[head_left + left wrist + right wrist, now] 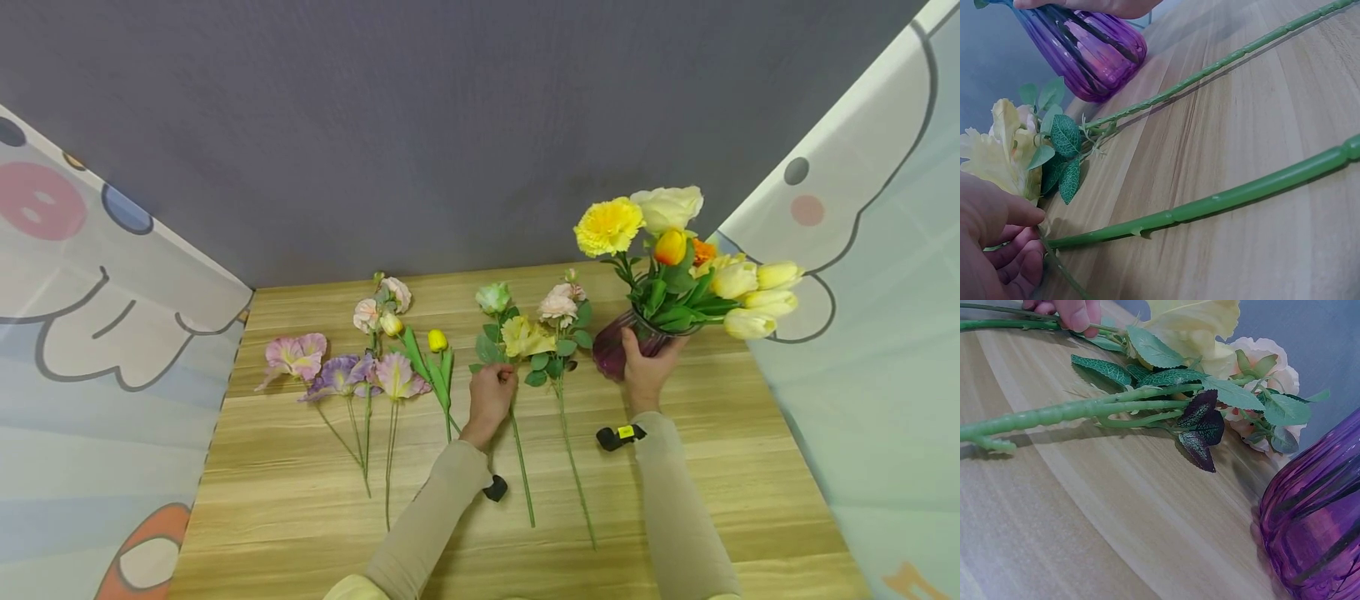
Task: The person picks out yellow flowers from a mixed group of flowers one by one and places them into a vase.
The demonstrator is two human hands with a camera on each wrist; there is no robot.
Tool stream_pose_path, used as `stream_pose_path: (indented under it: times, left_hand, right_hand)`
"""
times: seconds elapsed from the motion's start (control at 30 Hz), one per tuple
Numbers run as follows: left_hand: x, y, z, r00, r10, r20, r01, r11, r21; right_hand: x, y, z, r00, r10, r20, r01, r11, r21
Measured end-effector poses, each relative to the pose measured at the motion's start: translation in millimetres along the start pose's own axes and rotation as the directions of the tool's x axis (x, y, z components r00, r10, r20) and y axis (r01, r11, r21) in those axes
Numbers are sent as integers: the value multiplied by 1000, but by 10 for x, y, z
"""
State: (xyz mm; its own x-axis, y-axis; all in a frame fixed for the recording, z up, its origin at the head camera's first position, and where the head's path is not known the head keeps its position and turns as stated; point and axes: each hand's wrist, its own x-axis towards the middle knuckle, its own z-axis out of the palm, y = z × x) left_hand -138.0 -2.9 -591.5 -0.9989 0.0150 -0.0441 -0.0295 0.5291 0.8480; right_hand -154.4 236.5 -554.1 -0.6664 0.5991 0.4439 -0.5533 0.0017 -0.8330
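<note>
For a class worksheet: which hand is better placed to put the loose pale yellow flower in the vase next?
The left hand, probably: it pinches the thin stem of that flower, while the right hand grips the purple vase.

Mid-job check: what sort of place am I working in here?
Probably a small screened-off work booth, perhaps one for arranging flowers: cartoon-printed side walls flank a wood-grain table, and loose flowers lie spread out on it.

The right hand (pixel 648 367) partly hides the vase (pixel 611 346); left of it, the left hand (pixel 491 400) covers part of a thin stem (pixel 1065 270).
</note>
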Motion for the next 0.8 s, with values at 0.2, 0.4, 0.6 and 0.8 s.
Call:
stream_pose_path:
  times: [0.2,0.4,0.6,0.8]
  left_hand:
    - [8,3,-2,1000,-1,6,1,1000,10]
    - [18,15,-34,1000,-16,17,16,1000,1]
    - [41,82,-93,1000,10,0,-10,1000,-1]
    - [71,157,-118,999,34,-41,-36,999,-34]
  right_hand:
    - [5,7,-4,1000,10,-3,-10,1000,-1]
    - [-2,5,-9,1000,19,-1,-19,1000,1]
    - [-5,10,0,1000,17,2,-17,1000,1]
    - [-4,10,-5,1000,10,2,-10,1000,1]
